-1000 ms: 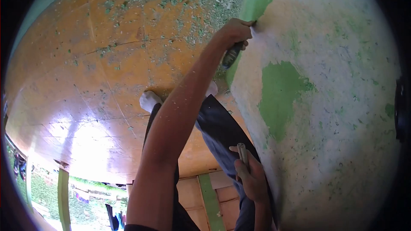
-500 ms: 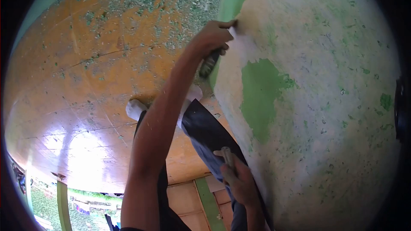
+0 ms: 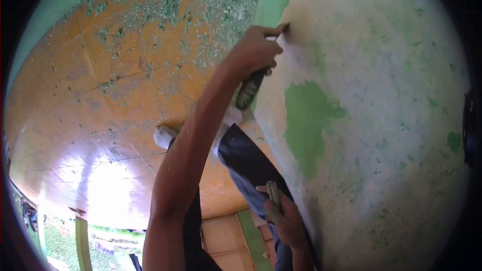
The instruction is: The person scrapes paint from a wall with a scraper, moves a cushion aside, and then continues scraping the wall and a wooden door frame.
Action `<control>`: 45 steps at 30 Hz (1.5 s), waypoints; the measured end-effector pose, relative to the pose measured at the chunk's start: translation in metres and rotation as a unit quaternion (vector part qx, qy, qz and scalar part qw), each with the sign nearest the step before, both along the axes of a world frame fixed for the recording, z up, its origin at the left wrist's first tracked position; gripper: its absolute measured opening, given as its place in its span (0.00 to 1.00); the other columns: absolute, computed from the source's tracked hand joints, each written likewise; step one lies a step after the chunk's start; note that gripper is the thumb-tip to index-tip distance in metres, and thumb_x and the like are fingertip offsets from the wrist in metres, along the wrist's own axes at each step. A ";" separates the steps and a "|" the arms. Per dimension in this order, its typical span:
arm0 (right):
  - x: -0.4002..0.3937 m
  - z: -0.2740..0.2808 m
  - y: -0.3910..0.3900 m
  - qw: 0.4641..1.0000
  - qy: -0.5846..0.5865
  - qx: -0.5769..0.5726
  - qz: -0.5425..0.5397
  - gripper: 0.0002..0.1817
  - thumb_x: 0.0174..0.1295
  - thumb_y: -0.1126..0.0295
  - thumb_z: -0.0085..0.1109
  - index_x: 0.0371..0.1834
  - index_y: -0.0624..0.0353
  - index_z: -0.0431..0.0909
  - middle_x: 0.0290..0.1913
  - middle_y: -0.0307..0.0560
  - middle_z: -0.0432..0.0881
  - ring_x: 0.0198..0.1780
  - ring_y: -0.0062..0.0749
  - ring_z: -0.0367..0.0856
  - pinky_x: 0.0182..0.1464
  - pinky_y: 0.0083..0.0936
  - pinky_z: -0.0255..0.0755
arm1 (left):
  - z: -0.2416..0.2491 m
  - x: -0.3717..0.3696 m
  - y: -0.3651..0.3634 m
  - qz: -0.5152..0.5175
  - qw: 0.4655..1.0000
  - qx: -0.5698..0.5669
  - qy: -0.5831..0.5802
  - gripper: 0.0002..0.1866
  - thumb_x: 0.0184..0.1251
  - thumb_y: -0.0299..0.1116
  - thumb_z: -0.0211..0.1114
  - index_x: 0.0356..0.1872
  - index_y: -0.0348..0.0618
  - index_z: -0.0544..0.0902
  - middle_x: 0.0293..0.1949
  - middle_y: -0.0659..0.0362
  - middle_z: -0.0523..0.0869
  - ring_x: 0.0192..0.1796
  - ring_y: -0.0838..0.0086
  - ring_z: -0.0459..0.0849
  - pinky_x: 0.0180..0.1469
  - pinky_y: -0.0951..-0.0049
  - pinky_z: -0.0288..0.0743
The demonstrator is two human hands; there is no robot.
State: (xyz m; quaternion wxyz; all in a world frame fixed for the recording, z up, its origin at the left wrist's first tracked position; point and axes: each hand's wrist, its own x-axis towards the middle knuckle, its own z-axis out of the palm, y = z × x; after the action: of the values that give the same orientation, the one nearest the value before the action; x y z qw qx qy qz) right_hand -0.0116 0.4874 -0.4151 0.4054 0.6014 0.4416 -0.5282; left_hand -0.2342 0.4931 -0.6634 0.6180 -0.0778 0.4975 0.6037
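My left hand point(image 3: 258, 50) is closed around a scraper point(image 3: 249, 90) with a dark, paint-smeared handle that points down toward the floor. Its index finger stretches toward the wall point(image 3: 371, 95), where the mostly hidden blade meets the surface near the edge of the green paint point(image 3: 275, 0). Lower down, beside my thigh, my right hand point(image 3: 288, 223) grips a slim greyish tool point(image 3: 271, 190). Only its blunt end shows above the fingers, so its kind cannot be made out. A large green patch point(image 3: 309, 125) remains on the pale scraped wall below the scraper.
Green paint flakes point(image 3: 221, 15) lie thickly on the orange tiled floor point(image 3: 115, 115) along the far side. My feet point(image 3: 164, 136) stand close to the wall's base. Bright light reflects off the tiles at left, near an opening point(image 3: 55, 241) onto grass.
My left hand and the scraper have shifted slightly right along the wall. My right hand stays low with its tool, while the whole view has tilted a little.
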 end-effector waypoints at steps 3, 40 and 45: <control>-0.005 0.002 0.000 0.999 0.032 0.007 0.009 0.20 0.70 0.65 0.49 0.61 0.63 0.71 0.24 0.30 0.66 0.25 0.11 0.63 0.28 0.13 0.60 | -0.016 -0.013 0.002 -0.023 1.000 -0.005 -0.016 0.28 0.62 0.22 0.59 0.66 0.47 0.73 0.23 0.65 0.72 0.20 0.81 0.70 0.21 0.76 0.69; -0.003 0.002 -0.001 1.000 0.026 0.012 -0.012 0.19 0.70 0.65 0.50 0.61 0.60 0.73 0.26 0.33 0.70 0.26 0.14 0.65 0.29 0.17 0.62 | -0.030 0.002 0.002 -0.040 0.997 0.032 0.059 0.38 0.61 0.28 0.59 0.74 0.45 0.57 0.30 0.56 0.78 0.29 0.75 0.78 0.30 0.72 0.76; -0.003 0.003 0.000 1.000 0.017 0.020 -0.003 0.19 0.70 0.66 0.50 0.61 0.60 0.73 0.25 0.33 0.70 0.26 0.14 0.65 0.29 0.18 0.63 | -0.012 0.041 -0.015 -0.069 0.965 -0.001 0.254 0.38 0.60 0.30 0.58 0.74 0.52 0.58 0.27 0.57 0.78 0.27 0.77 0.77 0.31 0.72 0.75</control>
State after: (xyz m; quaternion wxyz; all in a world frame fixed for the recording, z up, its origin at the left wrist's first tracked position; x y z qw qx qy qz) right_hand -0.0150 0.4872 -0.4121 0.3839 0.6017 0.4573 -0.5305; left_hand -0.1932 0.4786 -0.6756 0.5113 0.1117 0.6431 0.5590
